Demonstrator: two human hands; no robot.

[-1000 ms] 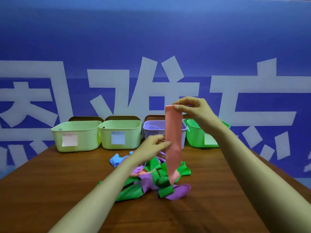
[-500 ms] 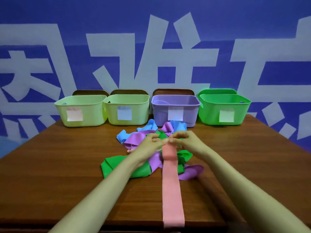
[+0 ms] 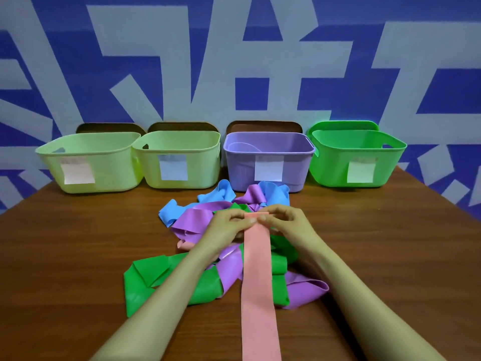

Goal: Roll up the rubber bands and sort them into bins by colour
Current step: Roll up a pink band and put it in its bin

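Left hand and right hand pinch the far end of the long flat pink rubber band; from the grip the band runs straight toward the viewer across the heap of coloured bands; long axis near-to-far.

Nothing here reads whole.
At twelve o'clock, big white characters on the blue wall are cut off by the frame. Below them, each of the four bins carries a paper note, its marks too faint to read.
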